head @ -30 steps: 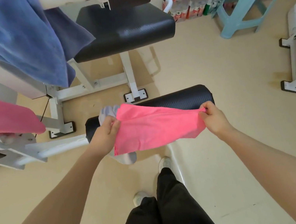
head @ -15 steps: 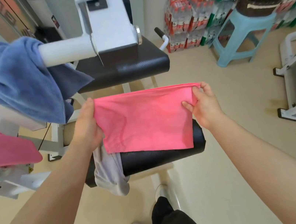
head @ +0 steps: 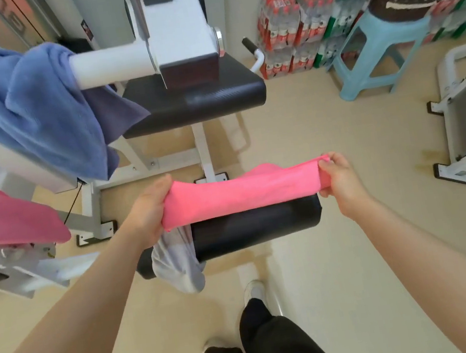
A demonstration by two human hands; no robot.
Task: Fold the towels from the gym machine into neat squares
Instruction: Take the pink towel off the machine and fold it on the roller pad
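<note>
Pink towel (head: pixel 238 195) stretched flat between both hands, just above the black roller pad (head: pixel 258 227), which serves as the landmark. Left hand (head: pixel 148 215) clamps the towel's left end, fingers wrapped over the top edge; fingertips hidden under the fabric. Right hand (head: pixel 337 181) pinches the right end, thumb on the near side. Number of folded layers can't be read from this angle. Towel's lower edge overlaps the pad's top; contact or a small gap, can't tell.

Grey towel (head: pixel 178 264) hangs off the pad's left end, upper part hidden behind the pink towel and left hand. Beyond the pad: black seat cushion (head: pixel 194 97) on the white machine frame (head: pixel 172 30). Up and left of the pad, blue towel (head: pixel 31 107) draped over a white bar (head: pixel 110 67); its left side cut off by the frame edge. Left of the pad, second pink towel (head: pixel 0 216) draped on the frame, also cut off. Far right of the pad: light blue stool (head: pixel 374 53), bottled-drink packs (head: pixel 290 24) behind it, blurred.
</note>
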